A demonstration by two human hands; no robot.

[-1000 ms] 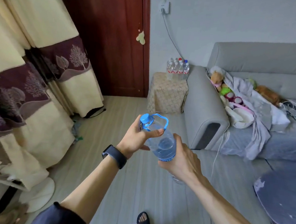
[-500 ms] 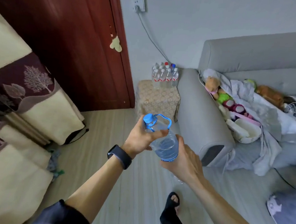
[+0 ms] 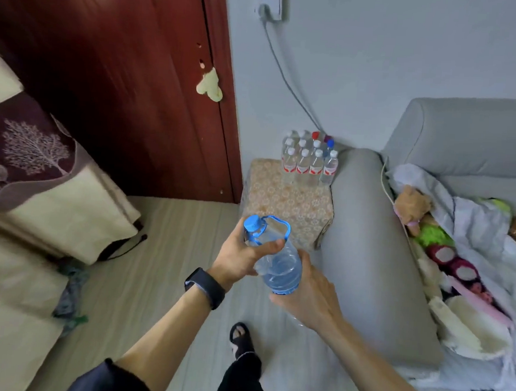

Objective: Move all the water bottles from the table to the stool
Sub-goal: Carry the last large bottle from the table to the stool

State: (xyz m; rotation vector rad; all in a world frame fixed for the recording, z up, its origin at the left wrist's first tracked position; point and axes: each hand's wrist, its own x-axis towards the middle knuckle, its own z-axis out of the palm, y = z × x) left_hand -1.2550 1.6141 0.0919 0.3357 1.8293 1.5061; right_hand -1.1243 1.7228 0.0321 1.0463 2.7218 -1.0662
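Observation:
I carry a large clear water bottle (image 3: 278, 264) with a blue cap and blue carry handle, tilted, in both hands. My left hand (image 3: 240, 255) grips its neck and shoulder; a black band is on that wrist. My right hand (image 3: 308, 293) cups the bottle's lower body from beneath. Ahead stands the cloth-covered stool (image 3: 286, 203) beside the sofa arm. Several small water bottles (image 3: 309, 162) with white, red and blue caps stand in rows on its far half. The stool's near half is bare cloth.
A grey sofa (image 3: 378, 249) piled with plush toys and cloth fills the right. A dark red door (image 3: 121, 79) and patterned curtains (image 3: 38, 174) are at the left. A cable runs down the wall from a socket (image 3: 270, 0). My sandalled foot (image 3: 240, 337) is on the plank floor.
I have walked closer to the stool; it and the sofa arm now loom larger and nearer. Both hands keep the same hold on the large bottle.

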